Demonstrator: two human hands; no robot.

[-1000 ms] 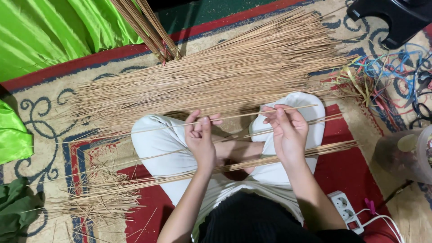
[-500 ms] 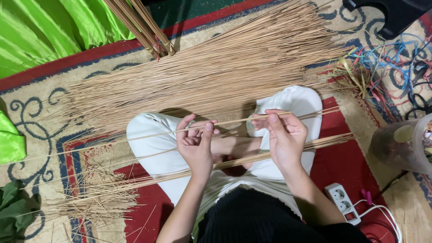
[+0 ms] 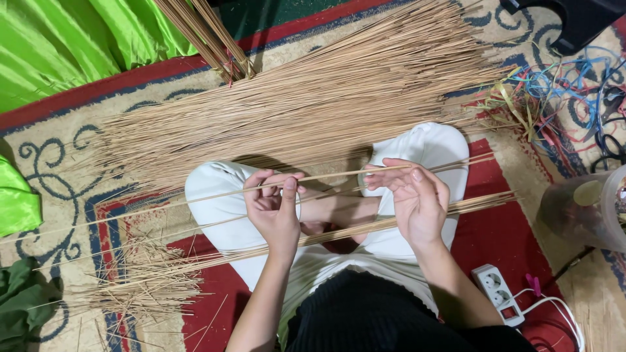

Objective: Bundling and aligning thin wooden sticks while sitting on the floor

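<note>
Patterned woven rug (image 3: 78, 150) underneath; dry straw pile (image 3: 313, 104) at 12 o'clock. Thin stiff stick (image 3: 326, 177) pinched by left hand (image 3: 274, 212) and right hand (image 3: 414, 199).

Stick pile (image 3: 306, 104) crowds ahead; red rug (image 3: 515, 241) open

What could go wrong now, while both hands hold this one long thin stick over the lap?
1. The thin stick spans far beyond the left hand and right hand; bending it between them may snap it.
2. Its pointed ends or splinters might prick the fingers.
3. The small bundle lying across the lap could roll off the knee and mix with the big pile.
</note>
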